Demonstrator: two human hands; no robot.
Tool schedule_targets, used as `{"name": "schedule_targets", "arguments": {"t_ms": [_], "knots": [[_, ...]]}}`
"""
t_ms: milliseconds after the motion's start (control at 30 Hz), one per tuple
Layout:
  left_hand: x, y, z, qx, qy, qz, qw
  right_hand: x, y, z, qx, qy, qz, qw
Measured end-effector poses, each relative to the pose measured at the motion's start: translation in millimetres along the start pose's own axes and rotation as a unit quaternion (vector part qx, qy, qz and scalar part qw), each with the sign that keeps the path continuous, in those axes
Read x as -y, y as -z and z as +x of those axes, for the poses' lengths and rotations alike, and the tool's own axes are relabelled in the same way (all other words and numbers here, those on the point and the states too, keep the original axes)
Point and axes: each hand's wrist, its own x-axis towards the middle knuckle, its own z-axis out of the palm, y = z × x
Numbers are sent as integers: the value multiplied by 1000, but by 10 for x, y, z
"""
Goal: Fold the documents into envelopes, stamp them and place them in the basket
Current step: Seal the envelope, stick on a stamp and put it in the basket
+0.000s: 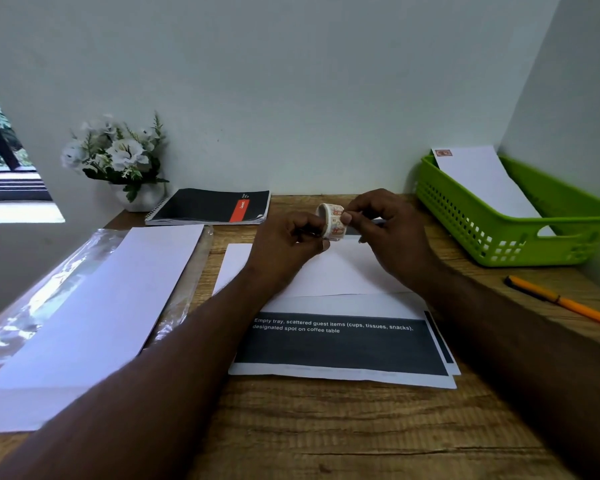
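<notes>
White print on the dark band of the top printed paper sheet [340,344] reads "Empty tray, scattered guest items (cups, tissues, snacks), designated spot on coffee table"; the sheet lies on a small stack whose edges show at its right and near sides. The black spiral-bound notebook [210,206] by the wall carries a red strip with white lettering too small to read with certainty. The small roll of reddish patterned stamps [331,221] is held in the air above the long white envelope [329,275], which lies on the far part of the printed sheets; the left hand [288,244] grips the roll with curled fingers and thumb, while the right hand [385,226] pinches its loose end between thumb and fingertips. The bright green perforated plastic basket [492,230] stands at the far right corner, and a white envelope with a red stamp in its corner [482,181] leans inside it. All this rests on a wood-grain desk [326,431] set into a corner of pale plain walls, with a window [0,157] at the far left. A pack of white envelopes in clear plastic wrap [94,306] reaches past the desk's left edge. A white pot of white artificial flowers [118,161] stands at the back left, and an orange pen with a black tip [561,301] lies near the right edge. Bare wood shows along the near edge, between the forearms.
</notes>
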Motion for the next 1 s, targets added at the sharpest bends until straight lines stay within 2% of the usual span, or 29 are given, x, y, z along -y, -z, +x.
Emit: {"name": "schedule_targets", "arguments": {"t_ms": [367, 600, 700, 833, 1000], "knots": [[-14, 0, 10, -17, 34, -71, 997, 43, -55, -18, 29, 32, -11, 999], [-39, 3, 17, -14, 32, -88, 996, 92, -27, -25, 30, -56, 101, 993], [-57, -3, 3, -1, 30, -83, 996, 67, -20, -12, 11, -79, 81, 993], [-32, 5, 16, 1, 24, -48, 999, 61, -18, -19, -4, -34, 41, 999], [24, 59, 65, -37, 17, -33, 999, 98, -46, -42, 14, 0, 71, 997]]}}
